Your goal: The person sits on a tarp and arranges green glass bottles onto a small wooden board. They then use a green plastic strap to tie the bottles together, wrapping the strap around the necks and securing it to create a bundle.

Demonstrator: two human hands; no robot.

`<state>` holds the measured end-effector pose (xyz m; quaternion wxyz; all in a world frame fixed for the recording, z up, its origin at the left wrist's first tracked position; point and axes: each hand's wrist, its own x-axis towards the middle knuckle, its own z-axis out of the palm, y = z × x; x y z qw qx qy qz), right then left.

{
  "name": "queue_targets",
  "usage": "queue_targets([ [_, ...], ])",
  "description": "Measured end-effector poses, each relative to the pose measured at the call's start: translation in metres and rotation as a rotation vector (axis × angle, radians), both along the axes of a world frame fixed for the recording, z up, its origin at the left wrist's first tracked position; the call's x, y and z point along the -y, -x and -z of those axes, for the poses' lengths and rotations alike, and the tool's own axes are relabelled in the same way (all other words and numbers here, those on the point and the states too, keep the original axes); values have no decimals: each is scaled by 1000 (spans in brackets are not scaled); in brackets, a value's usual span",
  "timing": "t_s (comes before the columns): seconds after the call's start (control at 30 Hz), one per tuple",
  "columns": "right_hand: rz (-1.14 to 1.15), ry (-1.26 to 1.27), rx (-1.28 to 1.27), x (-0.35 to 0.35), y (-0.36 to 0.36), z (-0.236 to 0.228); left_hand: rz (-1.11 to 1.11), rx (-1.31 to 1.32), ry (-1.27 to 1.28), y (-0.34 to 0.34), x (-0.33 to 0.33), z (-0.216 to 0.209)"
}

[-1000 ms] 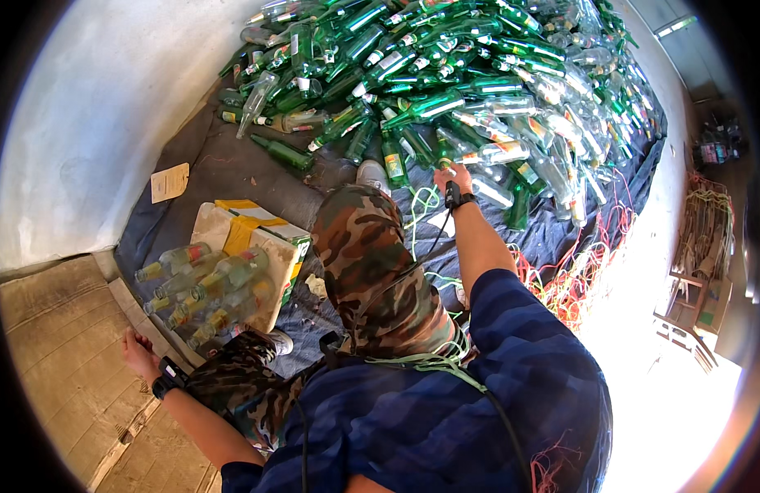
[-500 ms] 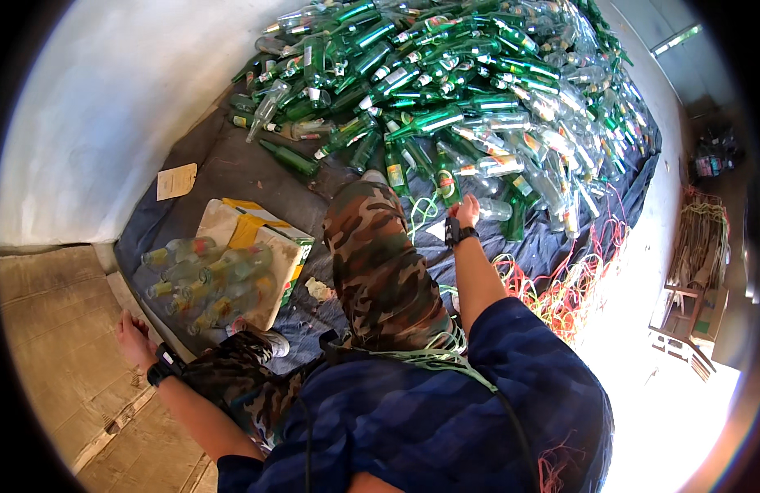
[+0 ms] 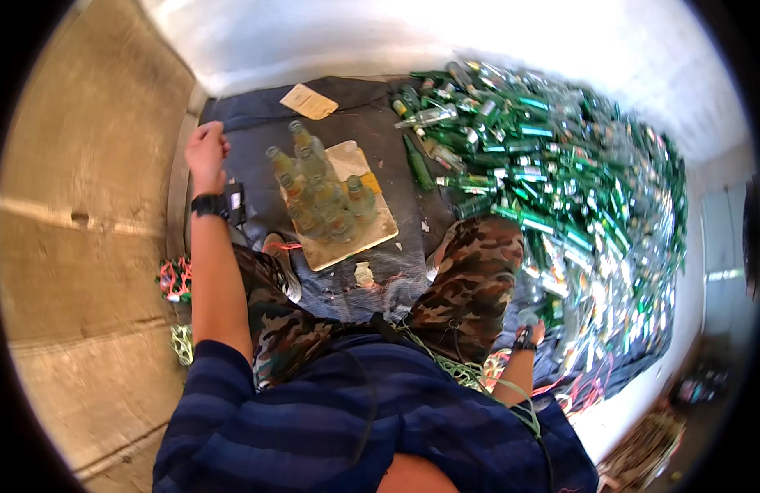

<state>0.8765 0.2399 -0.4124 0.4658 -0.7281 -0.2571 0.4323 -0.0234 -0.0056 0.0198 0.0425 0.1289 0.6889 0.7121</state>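
My left hand is raised at the left, near the edge of the dark ground sheet. Its fingers are curled in, and I see nothing in them. Right of it, several clear, pale-greenish glass bottles stand close together on a flat, light-coloured box with yellow tape. Down at the right, beside my knee, my right hand is next to the lower edge of a big heap of bottles, mostly green with some clear. Its fingers are small and blurred, so what they hold cannot be made out.
A green bottle lies at the heap's left edge. A tan card rests on the dark sheet near the white wall. Brown cardboard lines the left side. Green cord crosses my waist, and pink and red strands lie at lower right.
The view has swung left, bringing the standing bottles to the middle and the heap to the right. My left hand has moved forward and up. My right hand stays beside the heap.
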Motion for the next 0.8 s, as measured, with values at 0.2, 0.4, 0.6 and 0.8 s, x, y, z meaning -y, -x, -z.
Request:
queue_targets([
  [0.2, 120, 185, -121, 15, 26, -133, -21, 22, -48, 3, -1, 7],
  [0.4, -435, -91, 520, -22, 73, -234, -3, 30, -45, 1, -7, 0],
  [0.6, -655, -452, 960, -83, 188, -369, -37, 55, 38, 1, 3, -4],
  [0.8, -750, -743, 1079, -90, 339, -490, -14, 48, 143, 8, 1, 6],
])
